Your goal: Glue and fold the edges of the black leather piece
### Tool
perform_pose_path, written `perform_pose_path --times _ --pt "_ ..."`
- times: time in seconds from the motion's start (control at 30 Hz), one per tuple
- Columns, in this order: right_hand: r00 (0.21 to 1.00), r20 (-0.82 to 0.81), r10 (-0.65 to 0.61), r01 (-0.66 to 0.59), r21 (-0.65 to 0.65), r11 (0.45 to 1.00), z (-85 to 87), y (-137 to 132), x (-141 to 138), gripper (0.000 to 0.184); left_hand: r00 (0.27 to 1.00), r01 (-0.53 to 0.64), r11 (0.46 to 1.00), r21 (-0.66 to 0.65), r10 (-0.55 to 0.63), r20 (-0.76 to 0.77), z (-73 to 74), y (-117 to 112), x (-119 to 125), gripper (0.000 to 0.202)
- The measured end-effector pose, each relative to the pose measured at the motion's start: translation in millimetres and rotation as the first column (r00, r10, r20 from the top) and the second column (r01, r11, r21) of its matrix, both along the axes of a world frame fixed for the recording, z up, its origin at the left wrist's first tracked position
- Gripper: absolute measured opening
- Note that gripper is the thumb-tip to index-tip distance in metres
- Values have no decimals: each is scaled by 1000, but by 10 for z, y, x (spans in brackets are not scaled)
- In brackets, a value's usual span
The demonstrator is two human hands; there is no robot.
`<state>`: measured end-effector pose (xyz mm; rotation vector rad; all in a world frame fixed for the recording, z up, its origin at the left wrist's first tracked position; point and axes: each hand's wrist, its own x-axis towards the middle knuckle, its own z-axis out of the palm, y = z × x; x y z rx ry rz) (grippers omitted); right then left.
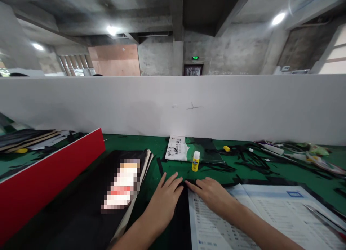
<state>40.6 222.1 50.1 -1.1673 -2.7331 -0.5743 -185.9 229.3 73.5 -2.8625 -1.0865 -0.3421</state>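
Observation:
My left hand (163, 199) lies flat with fingers spread on a black sheet (180, 221) on the green table (151, 149). Just to its right, my right hand (213, 194) rests palm down, fingers stretched out, on the top edge of a large printed white sheet (270, 214) and on the black sheet beside it. The fingertips of both hands almost meet at the black sheet's far edge. A small yellow glue bottle (195, 161) with a white cap stands just beyond the hands.
A stack of black sheets (89, 203) lies to the left, beside a red divider board (51, 174). A printed booklet (180, 149) lies behind the glue bottle. Black paper strips (251, 160) and clutter cover the right. A white partition wall (173, 106) closes the back.

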Motion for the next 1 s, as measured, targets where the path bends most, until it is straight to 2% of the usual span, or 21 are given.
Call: perform_pose_path --times 0.17,0.33,0.57,0.83,1.0 --pt "1000 -11 -2 2 4 1000 -21 12 10 66 999 -11 1000 20 10 39 61 15 44 38" --pt "1000 -17 -13 13 3 1000 0 4 0 59 999 -51 994 101 48 25 45 31 104 23" --pt "1000 -19 -14 14 -2 1000 33 -14 -14 52 996 -66 992 107 59 69 25 84 131 23" --pt "1000 -14 -21 21 -10 1000 5 0 -2 59 998 -68 989 131 68 6 11 103 126 16" --pt "1000 -3 -30 30 7 1000 11 -11 -19 71 992 -108 983 147 116 -45 31 102 106 15"
